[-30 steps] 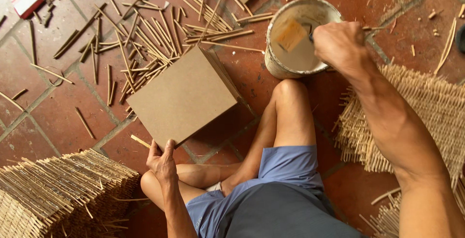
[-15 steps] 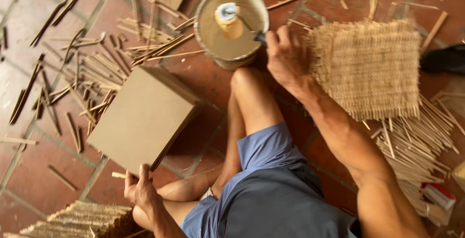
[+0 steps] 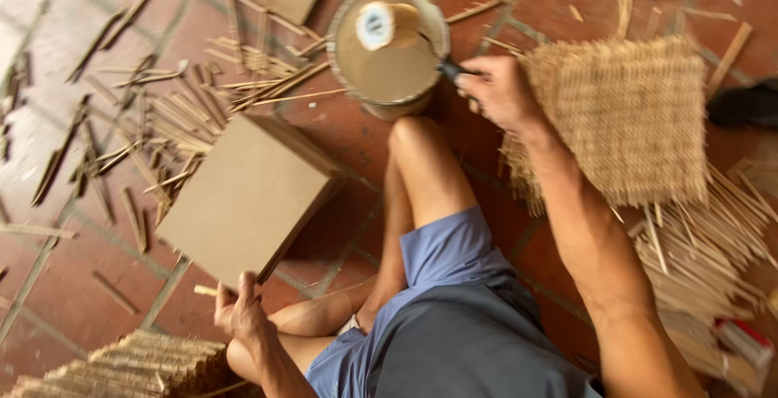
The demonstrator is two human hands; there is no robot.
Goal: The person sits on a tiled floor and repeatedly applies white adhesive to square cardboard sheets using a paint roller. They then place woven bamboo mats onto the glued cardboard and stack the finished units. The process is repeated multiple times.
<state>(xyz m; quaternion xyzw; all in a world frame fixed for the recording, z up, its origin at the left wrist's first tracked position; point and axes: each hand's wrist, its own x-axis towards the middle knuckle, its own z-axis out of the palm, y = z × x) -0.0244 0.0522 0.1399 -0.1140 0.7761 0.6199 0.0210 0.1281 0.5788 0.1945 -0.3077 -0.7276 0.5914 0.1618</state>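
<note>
Two hands work apart. Your right hand (image 3: 498, 90) sits just right of the round bucket (image 3: 389, 49), clenched around a dark brush handle (image 3: 446, 66) that reaches over its rim. Since half a second ago, that hand has stayed at the bucket while the view shifted. Your left hand (image 3: 239, 313) pinches the near corner of the stacked brown boards (image 3: 251, 195) on the tiled floor (image 3: 49, 276).

Flat brown board (image 3: 247, 195) on tiles; dark-handled brush (image 3: 442, 64) in bucket (image 3: 389, 45).
</note>
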